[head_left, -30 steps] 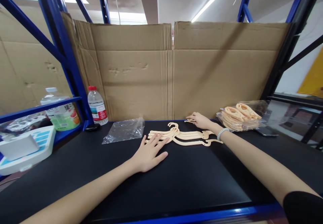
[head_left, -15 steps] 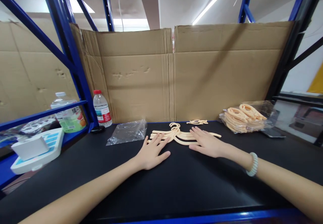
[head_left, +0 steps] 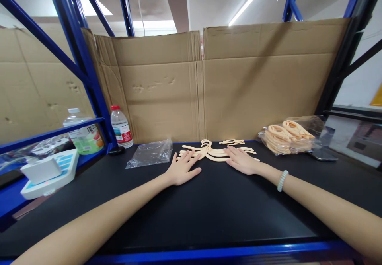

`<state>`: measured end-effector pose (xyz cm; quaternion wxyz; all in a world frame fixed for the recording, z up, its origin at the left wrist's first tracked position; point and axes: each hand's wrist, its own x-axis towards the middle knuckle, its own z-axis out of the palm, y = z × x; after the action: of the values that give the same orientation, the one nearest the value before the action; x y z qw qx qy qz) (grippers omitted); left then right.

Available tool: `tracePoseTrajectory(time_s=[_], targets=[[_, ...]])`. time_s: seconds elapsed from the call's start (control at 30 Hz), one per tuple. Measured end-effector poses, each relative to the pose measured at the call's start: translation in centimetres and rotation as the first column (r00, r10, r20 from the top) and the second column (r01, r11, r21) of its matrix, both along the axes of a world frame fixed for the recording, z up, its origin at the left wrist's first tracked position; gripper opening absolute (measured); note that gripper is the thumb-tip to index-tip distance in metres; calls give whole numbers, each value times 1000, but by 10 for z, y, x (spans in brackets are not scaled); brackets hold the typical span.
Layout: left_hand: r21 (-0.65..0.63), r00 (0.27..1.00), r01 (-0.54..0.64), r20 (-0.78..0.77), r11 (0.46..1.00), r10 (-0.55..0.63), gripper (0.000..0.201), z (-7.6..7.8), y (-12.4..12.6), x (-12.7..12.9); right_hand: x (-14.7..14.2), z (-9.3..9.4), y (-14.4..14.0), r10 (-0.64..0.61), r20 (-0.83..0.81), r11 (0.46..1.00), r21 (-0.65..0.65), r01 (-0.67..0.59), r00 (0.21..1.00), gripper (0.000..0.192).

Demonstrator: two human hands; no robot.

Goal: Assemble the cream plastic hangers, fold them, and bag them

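Observation:
Several cream hangers (head_left: 217, 152) lie in an overlapping pile on the black tabletop, their hooks pointing to the back. My left hand (head_left: 182, 168) rests with fingers spread over the left arms of the pile. My right hand (head_left: 241, 160), a pale beaded bracelet on its wrist, lies flat over the right arms. Both hands cover part of the hangers, and neither is closed round one. Just behind the pile sit a few small cream pieces (head_left: 233, 142), whose kind I cannot make out.
A clear plastic bag (head_left: 151, 153) lies left of the hangers. Back right, cream folded items (head_left: 283, 137) sit in clear plastic beside a dark flat object (head_left: 324, 155). A red-capped bottle (head_left: 121, 127) stands back left. A cardboard wall (head_left: 161, 94) closes the rear; a power strip (head_left: 56, 173) is far left.
The hangers have shifted toward the back of the table, and both hands have moved forward with them. The view has moved slightly.

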<state>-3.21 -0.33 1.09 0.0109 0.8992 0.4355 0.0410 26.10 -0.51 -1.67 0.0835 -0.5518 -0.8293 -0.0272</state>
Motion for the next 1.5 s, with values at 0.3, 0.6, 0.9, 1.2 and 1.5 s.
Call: tracePoseTrajectory(time_s=[0.3, 0.6, 0.9, 1.2, 1.5], targets=[[45, 999, -4, 43, 999, 2, 65, 0, -2, -1, 4, -2, -2, -28, -18, 1000, -2, 28, 999, 62], [295, 988, 103, 80, 950, -132, 44, 2, -11, -4, 7, -1, -11, 23, -70, 981, 196, -9, 997, 49], [395, 991, -125, -2, 910, 137, 34, 29, 30, -63, 6, -3, -11, 181, -64, 917, 371, -145, 981, 36], [353, 977, -190, -26, 916, 212, 28, 35, 44, -95, 9, -6, -10, 162, -52, 910, 394, -129, 985, 28], [431, 953, 290, -47, 854, -300, 17, 10, -16, -3, 24, 10, 15, -70, -108, 926, 364, 104, 992, 23]])
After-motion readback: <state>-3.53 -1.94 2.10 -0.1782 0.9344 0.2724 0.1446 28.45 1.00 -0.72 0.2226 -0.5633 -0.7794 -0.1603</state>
